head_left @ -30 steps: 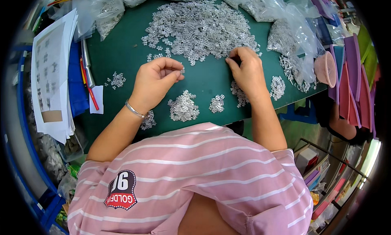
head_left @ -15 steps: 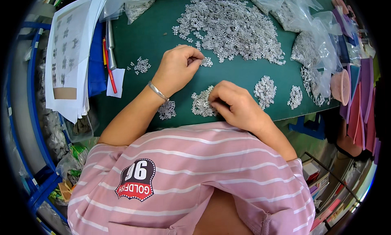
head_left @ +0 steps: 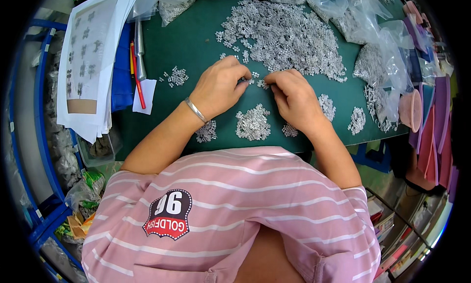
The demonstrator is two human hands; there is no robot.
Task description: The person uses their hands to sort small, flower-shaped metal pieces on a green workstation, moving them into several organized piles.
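Observation:
Small silver metal pieces lie in a large heap (head_left: 289, 35) at the far middle of the green table. My left hand (head_left: 220, 85), with a silver bangle at its wrist, has thumb and fingers pinched together beside a few loose pieces (head_left: 257, 80). From the other side my right hand (head_left: 298, 97) reaches the same pieces, its fingers curled and closed. Whatever either hand pinches is too small or hidden to make out. Nearer me is a small pile (head_left: 253, 122) of pieces, with another pile (head_left: 206, 131) by my left wrist and one (head_left: 290, 130) partly under my right wrist.
More piles (head_left: 357, 120) sit to the right, and one (head_left: 176, 77) to the left. Clear bags (head_left: 368, 62) of pieces line the back and right edge, near a pink cup (head_left: 410, 110). At left are paper sheets (head_left: 83, 62), a red pen (head_left: 140, 92) and a blue rack (head_left: 49, 175).
My right hand has left the near middle pile and moved up and away from me to the loose pieces by my left fingertips. My left hand has stayed nearly in place.

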